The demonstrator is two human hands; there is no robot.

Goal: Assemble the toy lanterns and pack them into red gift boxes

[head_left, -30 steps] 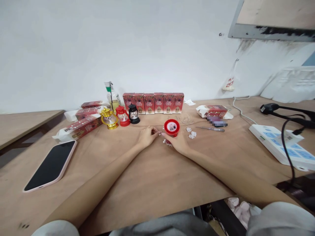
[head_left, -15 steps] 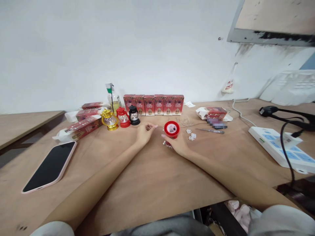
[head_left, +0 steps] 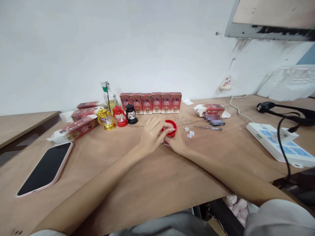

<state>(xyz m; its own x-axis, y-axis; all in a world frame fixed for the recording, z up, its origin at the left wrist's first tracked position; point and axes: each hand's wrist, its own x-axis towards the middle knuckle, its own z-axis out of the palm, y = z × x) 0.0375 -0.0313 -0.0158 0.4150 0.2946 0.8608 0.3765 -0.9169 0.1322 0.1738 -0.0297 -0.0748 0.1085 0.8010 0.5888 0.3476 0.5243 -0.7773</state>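
Observation:
My right hand is closed around a red cup-shaped part, its round opening turned up toward me. Over that opening my left hand reaches with its fingers pinched together at the rim. What those fingertips hold, if anything, is hidden. A pale surface shows inside the red part. Small red and white pieces lie partly covered beneath my hands. Just right of them are several small white cut pieces and some thin clear bits.
Gold, red and black small lanterns stand at the left, near opened red boxes and a bottle. A row of red boxes lines the wall. A phone, tweezers and a power strip lie around.
My left hand has moved right, from beside the red part to over its opening, fingers now at the rim. The right hand keeps its hold. The view has shifted slightly.

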